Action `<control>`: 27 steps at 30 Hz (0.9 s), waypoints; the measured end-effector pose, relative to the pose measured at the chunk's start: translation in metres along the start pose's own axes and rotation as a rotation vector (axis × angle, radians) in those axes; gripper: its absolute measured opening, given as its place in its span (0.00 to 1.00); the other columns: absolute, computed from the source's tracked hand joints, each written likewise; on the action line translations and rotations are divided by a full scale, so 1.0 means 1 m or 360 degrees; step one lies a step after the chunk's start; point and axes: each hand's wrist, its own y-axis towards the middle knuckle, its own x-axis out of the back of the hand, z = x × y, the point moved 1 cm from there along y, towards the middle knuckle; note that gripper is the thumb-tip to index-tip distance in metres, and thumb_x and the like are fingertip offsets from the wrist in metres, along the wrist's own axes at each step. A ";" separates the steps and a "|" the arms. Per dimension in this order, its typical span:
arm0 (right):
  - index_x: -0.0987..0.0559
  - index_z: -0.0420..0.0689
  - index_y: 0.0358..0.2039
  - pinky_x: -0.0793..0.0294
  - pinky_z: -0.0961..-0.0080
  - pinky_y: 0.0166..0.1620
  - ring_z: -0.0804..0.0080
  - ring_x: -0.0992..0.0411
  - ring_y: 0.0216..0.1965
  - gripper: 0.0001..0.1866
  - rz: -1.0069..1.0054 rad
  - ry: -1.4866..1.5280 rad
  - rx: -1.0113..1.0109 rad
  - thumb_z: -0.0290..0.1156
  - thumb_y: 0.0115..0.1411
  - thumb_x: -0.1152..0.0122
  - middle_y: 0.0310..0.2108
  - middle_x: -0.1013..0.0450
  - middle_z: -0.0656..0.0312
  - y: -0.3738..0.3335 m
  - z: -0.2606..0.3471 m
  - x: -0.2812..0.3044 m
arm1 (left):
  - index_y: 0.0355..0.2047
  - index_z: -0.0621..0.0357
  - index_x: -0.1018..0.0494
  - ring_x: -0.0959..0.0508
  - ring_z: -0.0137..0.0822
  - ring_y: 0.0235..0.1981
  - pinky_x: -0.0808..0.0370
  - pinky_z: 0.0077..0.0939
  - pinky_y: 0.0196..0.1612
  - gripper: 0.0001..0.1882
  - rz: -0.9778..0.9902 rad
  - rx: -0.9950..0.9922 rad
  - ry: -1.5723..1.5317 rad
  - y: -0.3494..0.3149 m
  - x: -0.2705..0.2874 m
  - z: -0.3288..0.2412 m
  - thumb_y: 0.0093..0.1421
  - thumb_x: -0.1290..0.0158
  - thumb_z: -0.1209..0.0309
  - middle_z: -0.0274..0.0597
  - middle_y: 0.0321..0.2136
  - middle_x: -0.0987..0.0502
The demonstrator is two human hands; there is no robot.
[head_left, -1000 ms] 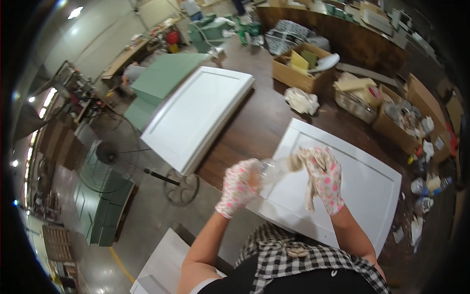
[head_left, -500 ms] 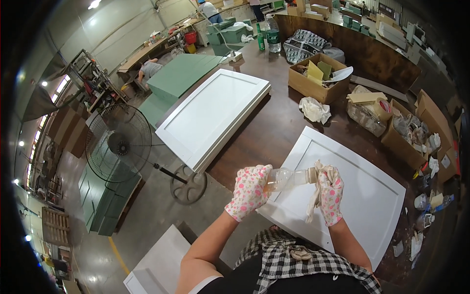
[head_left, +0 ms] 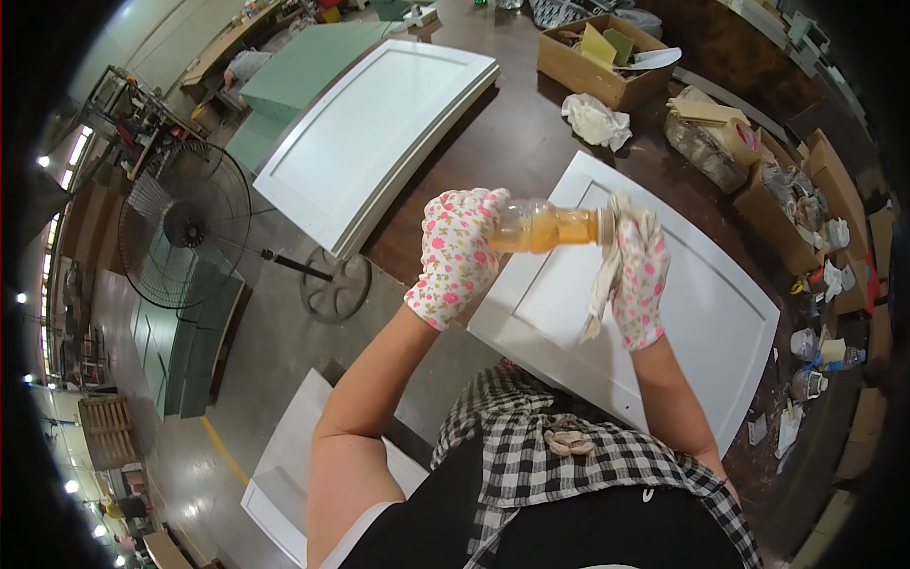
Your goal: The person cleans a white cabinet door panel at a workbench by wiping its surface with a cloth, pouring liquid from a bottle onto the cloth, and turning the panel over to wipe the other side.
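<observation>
In a floral-print glove, my left hand [head_left: 460, 248] is closed around the base of a clear plastic bottle [head_left: 545, 228] with orange-yellow liquid inside. The bottle lies level in the air, its mouth pointing right. My right hand [head_left: 641, 275], gloved the same way, grips a cream rag [head_left: 599, 294] and presses it against the bottle's mouth. The rag hangs down beside the glove. Beneath both hands is a white panel [head_left: 697, 313] with a recessed centre, resting on the dark brown table [head_left: 526, 128].
A stack of white panels [head_left: 379, 133] sits at the table's left edge, by a standing fan [head_left: 194, 228]. Crumpled white cloth [head_left: 595, 121] lies near a cardboard box [head_left: 607, 81] of scraps. Small bottles and rags litter the table's right side.
The liquid has run from the base toward the mouth as the bottle tipped. Both hands appear higher in the picture, and the whole view has shifted downward.
</observation>
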 end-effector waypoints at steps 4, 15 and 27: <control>0.26 0.42 0.37 0.34 0.86 0.35 0.84 0.35 0.31 0.06 0.0243 -0.0431 0.0062 0.25 0.58 0.46 0.31 0.33 0.70 0.028 -0.006 -0.031 | 0.44 0.57 0.30 0.24 0.42 0.40 0.29 0.35 0.46 0.32 -0.0305 0.0340 -0.0754 -0.023 -0.060 0.032 0.36 0.33 0.70 0.41 0.39 0.25; 0.24 0.42 0.34 0.32 0.80 0.36 0.78 0.32 0.31 0.05 0.0940 -0.1214 0.0151 0.23 0.56 0.45 0.29 0.31 0.67 0.003 -0.047 -0.028 | 0.55 0.59 0.43 0.34 0.36 0.53 0.36 0.30 0.56 0.42 -0.0582 0.0976 -0.1969 -0.033 -0.150 0.094 0.41 0.33 0.73 0.43 0.51 0.34; 0.21 0.48 0.31 0.31 0.71 0.42 0.63 0.30 0.38 0.06 0.1835 -0.1403 0.0639 0.27 0.52 0.45 0.32 0.28 0.60 -0.003 -0.062 -0.047 | 0.63 0.67 0.60 0.54 0.50 0.64 0.55 0.38 0.64 0.58 -0.0387 0.1235 -0.1594 -0.168 -0.104 -0.046 0.42 0.35 0.53 0.58 0.62 0.55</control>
